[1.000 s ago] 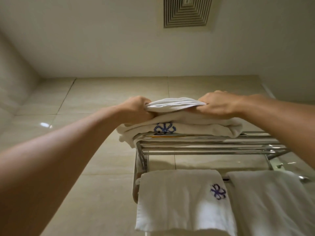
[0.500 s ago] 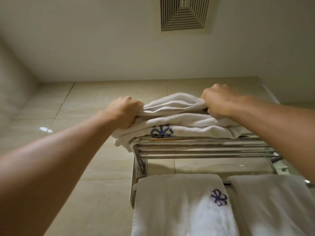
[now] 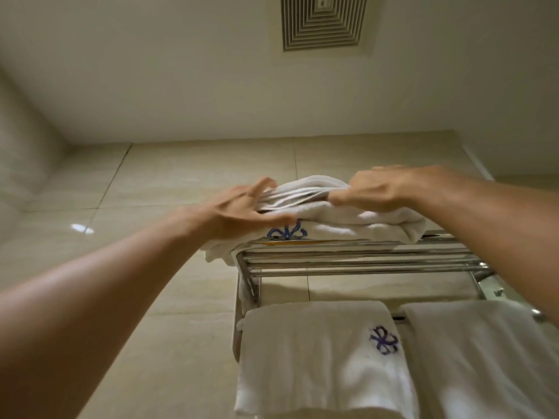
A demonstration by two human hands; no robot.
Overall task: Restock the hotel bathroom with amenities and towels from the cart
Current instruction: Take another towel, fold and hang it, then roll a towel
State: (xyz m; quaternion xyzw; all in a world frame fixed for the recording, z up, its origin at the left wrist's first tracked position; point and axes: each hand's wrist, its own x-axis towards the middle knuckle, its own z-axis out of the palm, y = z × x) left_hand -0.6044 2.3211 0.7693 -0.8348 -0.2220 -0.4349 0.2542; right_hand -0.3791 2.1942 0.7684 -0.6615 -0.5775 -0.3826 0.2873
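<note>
A stack of folded white towels (image 3: pixel 341 219) with a blue flower emblem lies on top of the chrome wall rack (image 3: pixel 357 261). My left hand (image 3: pixel 242 213) rests flat against the stack's left end, fingers spread and holding nothing. At the right of the stack, my right hand (image 3: pixel 375 192) pinches the small top towel (image 3: pixel 305 189) between fingers and thumb. Two more white towels, one with the emblem (image 3: pixel 320 358) and one plain (image 3: pixel 484 358), hang from the rack's lower bar.
Beige glossy wall tiles (image 3: pixel 181 176) run behind the rack, with a corner wall at the left. A square ceiling vent (image 3: pixel 323 22) sits overhead. My forearms fill the lower left and the right edge of the view.
My left hand has let go of the top towel and opened flat against the stack. My right hand has shifted from a fist to a pinch on the top towel.
</note>
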